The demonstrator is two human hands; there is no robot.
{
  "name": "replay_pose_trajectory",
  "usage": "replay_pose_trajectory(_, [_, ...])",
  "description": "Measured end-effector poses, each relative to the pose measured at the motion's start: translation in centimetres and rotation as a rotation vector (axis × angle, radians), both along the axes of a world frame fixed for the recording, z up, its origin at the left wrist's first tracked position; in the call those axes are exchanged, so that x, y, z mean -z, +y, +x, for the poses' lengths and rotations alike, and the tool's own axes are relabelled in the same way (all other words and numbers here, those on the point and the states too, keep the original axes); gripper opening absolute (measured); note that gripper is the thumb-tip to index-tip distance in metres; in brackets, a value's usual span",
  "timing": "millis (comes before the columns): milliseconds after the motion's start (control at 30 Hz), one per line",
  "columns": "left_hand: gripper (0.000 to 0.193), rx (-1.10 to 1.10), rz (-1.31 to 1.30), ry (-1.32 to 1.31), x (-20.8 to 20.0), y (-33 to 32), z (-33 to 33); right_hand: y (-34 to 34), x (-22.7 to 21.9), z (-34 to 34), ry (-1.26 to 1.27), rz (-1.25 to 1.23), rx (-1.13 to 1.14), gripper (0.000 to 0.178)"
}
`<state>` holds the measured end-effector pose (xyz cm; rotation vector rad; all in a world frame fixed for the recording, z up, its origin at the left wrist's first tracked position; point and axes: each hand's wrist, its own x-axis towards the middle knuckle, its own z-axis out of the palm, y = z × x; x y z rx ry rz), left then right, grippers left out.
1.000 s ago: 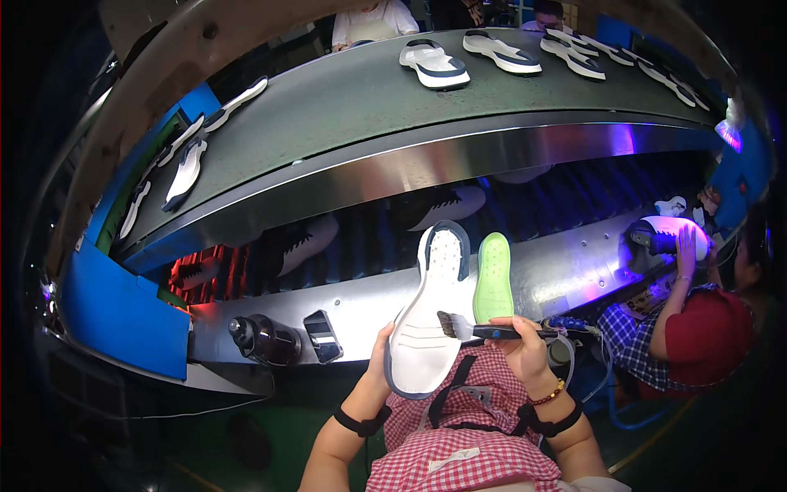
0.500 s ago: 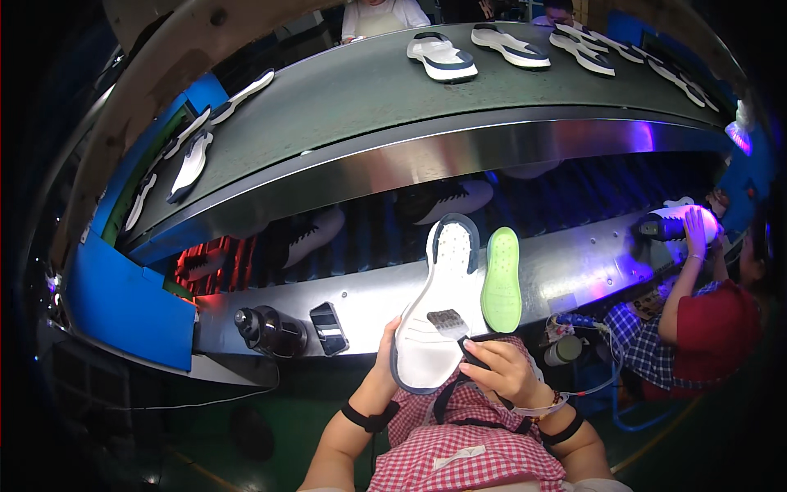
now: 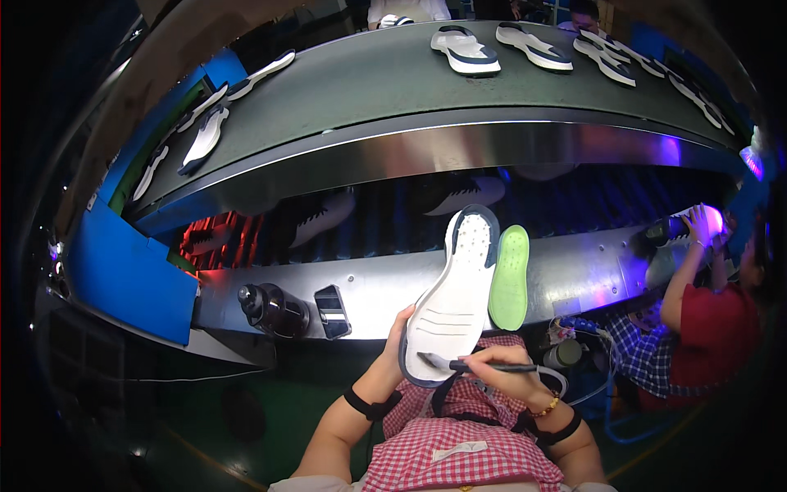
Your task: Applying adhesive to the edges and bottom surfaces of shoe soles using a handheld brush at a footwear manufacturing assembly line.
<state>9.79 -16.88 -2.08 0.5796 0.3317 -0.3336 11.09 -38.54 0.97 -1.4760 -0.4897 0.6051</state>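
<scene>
My left hand (image 3: 398,338) grips the left edge of a white shoe sole (image 3: 447,316), which has a dark rim at its heel and toe. The sole's inner face is up, its heel pointing away from me, with small holes there and curved lines across the middle. In my right hand (image 3: 507,369) is a brush (image 3: 459,364) with a black handle, held nearly level. Its bristles touch the sole's near end. Right beside the sole lies a green insole (image 3: 510,279) on the metal ledge.
A dark bottle (image 3: 275,310) and a phone (image 3: 332,312) rest on the metal ledge (image 3: 377,289) to the left. Beyond, a green conveyor belt (image 3: 352,90) carries several soles. At right, a co-worker in a red top (image 3: 709,328) handles a shoe under purple light.
My right hand has turned the brush and brought its bristles from the sole's middle toward its near end. The view has shifted slightly, and the sole is tilted a little more to the right.
</scene>
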Motion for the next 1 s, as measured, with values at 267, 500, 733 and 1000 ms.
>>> replay_pose_trajectory(267, [0.062, 0.102, 0.009, -0.057, -0.1, -0.3, -0.5, 1.0, 0.6, -1.1, -0.443, -0.014, 0.153, 0.010])
replay_pose_trajectory(500, [0.058, -0.028, 0.110, -0.076, 0.1, -0.6, 0.1, 0.8, 1.8, 0.0, -0.687, -0.005, 0.281, 0.009])
replay_pose_trajectory(733, [0.057, -0.053, 0.049, 0.092, 1.4, 1.3, -2.0, -1.1, -0.1, 2.2, -0.306, 0.230, 0.524, 0.011])
replay_pose_trajectory(1000, [0.057, 0.096, 0.238, -0.110, -4.7, 6.0, -5.1, -8.5, 4.1, 2.8, 0.286, 0.680, 1.064, 0.025])
